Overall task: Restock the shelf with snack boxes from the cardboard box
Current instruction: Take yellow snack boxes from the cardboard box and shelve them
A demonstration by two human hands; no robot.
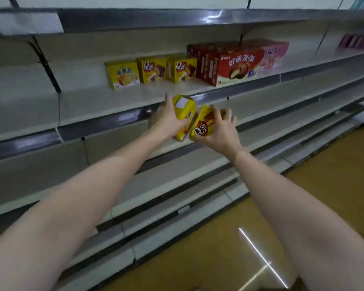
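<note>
My left hand [166, 120] grips a yellow snack box [185, 114] with a white label on its top. My right hand [221, 131] grips a second yellow snack box [203, 124] with a red Q logo and a brown cake picture. Both boxes are tilted, side by side, in the air just in front of the middle shelf's edge [105, 122]. On that shelf stand three yellow boxes [122, 74], [152, 69], [182, 68] in a row. The cardboard box is out of view.
Large red boxes [229, 64] and a pink box [273, 55] stand to the right of the yellow ones. Purple packs [357, 42] lie far right. The shelf's left half, the shelves above and below, and the tan floor [303, 206] surround my arms.
</note>
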